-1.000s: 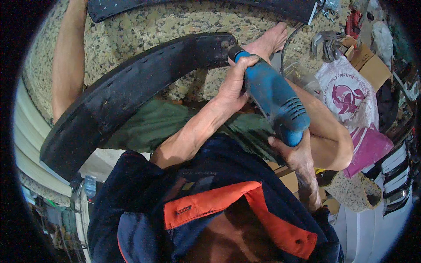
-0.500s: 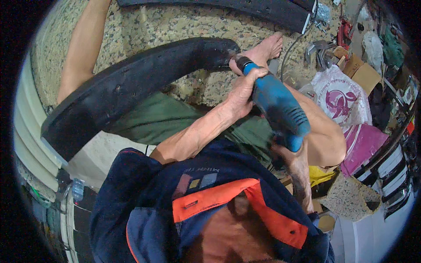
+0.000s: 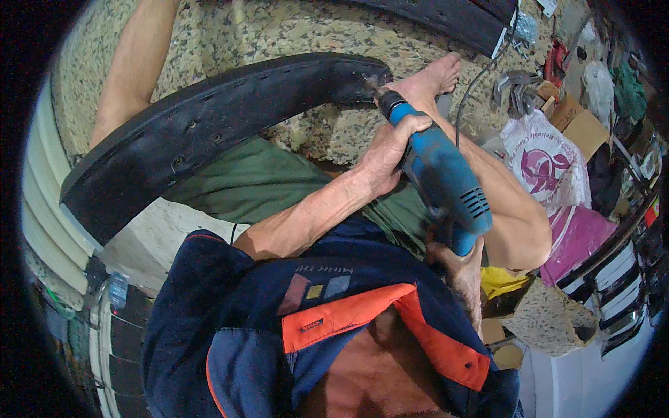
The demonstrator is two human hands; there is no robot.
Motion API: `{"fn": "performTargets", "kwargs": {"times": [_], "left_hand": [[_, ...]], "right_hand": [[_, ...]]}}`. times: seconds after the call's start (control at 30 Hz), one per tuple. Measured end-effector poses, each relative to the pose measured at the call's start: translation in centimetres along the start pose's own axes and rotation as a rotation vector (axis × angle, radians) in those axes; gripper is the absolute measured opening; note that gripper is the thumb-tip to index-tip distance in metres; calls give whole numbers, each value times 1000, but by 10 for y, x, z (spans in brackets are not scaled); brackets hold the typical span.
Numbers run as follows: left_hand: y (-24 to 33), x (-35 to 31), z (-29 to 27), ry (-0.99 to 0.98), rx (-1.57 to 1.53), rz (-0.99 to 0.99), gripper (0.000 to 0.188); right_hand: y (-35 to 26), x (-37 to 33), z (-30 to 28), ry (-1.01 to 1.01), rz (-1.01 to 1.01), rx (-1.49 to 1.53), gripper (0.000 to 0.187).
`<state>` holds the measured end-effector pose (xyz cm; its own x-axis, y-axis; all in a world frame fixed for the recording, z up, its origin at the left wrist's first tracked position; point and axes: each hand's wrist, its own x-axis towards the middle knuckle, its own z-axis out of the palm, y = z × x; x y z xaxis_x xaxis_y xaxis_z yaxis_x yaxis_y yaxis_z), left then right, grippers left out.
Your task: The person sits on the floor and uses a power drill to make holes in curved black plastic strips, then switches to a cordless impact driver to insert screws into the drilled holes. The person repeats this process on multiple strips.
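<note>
A blue power drill [image 3: 449, 171] points away from me, its black chuck near the far right end of a long curved black panel [image 3: 230, 129]. My left hand [image 3: 390, 153] is wrapped round the front of the drill body, thumb along its top. At the rear, my right hand [image 3: 456, 265] is closed round the drill's handle, with most of its fingers hidden under the tool. The bit appears to meet the panel's end, but its tip is too small to make out. Along the panel, which lies across my legs, runs a row of small holes or marks.
My bare foot [image 3: 428, 80] is right beside the panel's end. A power cord [image 3: 460, 111] runs along the speckled floor [image 3: 293, 31]. Another black panel [image 3: 453, 21] lies at the far side. To the right are a white printed sack [image 3: 543, 160], cardboard [image 3: 582, 125] and metal clamps [image 3: 516, 90].
The view has shifted slightly. The drill and the panel's right end appear a little farther right, with both hands still on the drill.
</note>
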<state>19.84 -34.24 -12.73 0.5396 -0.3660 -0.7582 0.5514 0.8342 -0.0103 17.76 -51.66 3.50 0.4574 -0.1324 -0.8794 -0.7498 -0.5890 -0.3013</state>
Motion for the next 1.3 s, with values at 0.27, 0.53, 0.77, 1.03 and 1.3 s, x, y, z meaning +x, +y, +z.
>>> {"fn": "performTargets", "kwargs": {"times": [0.27, 0.53, 0.77, 1.03, 1.3], "left_hand": [[6, 3, 0, 37, -19, -29, 43], [10, 2, -1, 34, 24, -47, 43], [9, 5, -2, 54, -27, -47, 41], [15, 11, -5, 46, -122, -11, 40], [28, 18, 0, 83, -188, -64, 38]], "right_hand": [[-5, 2, 6, 37, 23, 5, 47], [-1, 8, 4, 32, 27, 16, 62], [-7, 14, 5, -44, 11, 9, 65], [-17, 8, 4, 64, 68, -152, 59], [-42, 18, -8, 6, 117, -200, 51]]}}
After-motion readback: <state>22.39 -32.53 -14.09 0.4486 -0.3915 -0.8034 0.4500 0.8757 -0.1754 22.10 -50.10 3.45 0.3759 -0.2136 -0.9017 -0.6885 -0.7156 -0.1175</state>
